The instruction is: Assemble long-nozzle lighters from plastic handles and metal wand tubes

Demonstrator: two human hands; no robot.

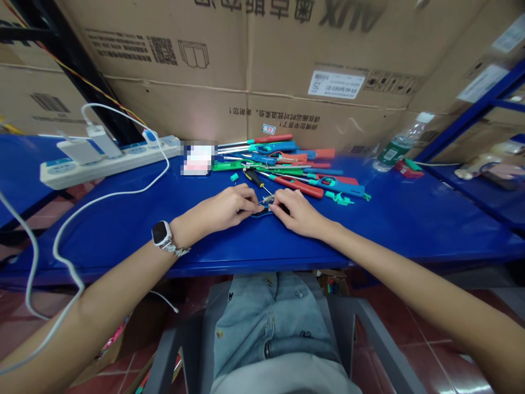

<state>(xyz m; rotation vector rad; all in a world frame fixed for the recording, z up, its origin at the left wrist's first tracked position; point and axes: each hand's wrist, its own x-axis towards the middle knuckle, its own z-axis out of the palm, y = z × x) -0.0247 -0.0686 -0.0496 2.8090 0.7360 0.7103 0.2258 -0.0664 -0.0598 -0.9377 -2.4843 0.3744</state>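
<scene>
My left hand (237, 206) and my right hand (296, 211) meet near the table's front edge, fingers pinched around a small black part (266, 208) with a thin blue wire. Much of that part is hidden by the fingertips. Just above it, a small clear and metallic piece (268, 199) sits close to the right fingers. A black and yellow screwdriver (255, 178) lies behind the hands, its tip pointing toward them. Beyond it is a pile of long-necked lighters (293, 185) in red, blue and green.
Small turquoise plastic pieces (339, 198) lie right of my hands. A power strip (74, 171) with chargers and a white cable (110, 195) occupies the left. A bottle (394, 150) and a red box (409, 171) stand right. Cardboard (197, 93) backs the blue table (394, 219).
</scene>
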